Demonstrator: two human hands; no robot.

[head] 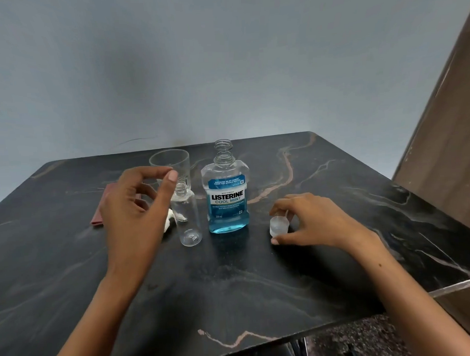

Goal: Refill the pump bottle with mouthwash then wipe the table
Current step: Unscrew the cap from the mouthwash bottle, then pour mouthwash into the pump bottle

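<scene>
Setting the cap [278, 226] on the tabletop [336, 201], we pinch it in our right hand [314, 223] fingers; left hand [135, 205] fingers, loosely curled and empty, hover beside the open pump bottle [186, 219], ready to steady it. The uncapped mouthwash bottle [226, 194] stands between our fingers.

Left hand [135, 208] hides part of red cloth [101, 209], white wad [169, 220].

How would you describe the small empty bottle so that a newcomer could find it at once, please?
On the dark marbled table, find the Listerine bottle with blue liquid. Just to its left stands the small clear bottle, upright, uncapped and empty. It is slimmer than the wide clear cup behind it and has no label.
</scene>
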